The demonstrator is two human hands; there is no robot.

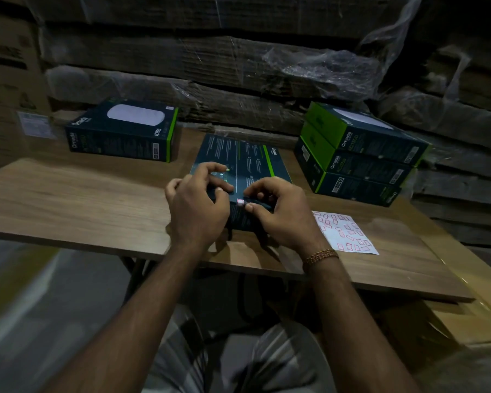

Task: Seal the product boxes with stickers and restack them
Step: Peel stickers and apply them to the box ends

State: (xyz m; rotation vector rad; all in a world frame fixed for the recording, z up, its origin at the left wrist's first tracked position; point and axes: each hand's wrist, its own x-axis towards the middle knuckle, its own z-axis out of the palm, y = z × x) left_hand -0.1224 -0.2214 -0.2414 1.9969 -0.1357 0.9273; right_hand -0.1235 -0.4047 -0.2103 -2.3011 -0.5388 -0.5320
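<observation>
Omada AC1350 box (244, 163), sticker (240, 202) under R thumb (253, 207)

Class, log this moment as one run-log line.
step: sealing | left hand: steadies box | right hand: presses sticker on box edge | sheet: beside

The one camera sits on my head, looking forward and down, close over the worktop (68, 199). My forearms run up from the near edge to mid-frame. Wrapped cartons (210, 61) fill the far side; my lap shows nearest.
</observation>
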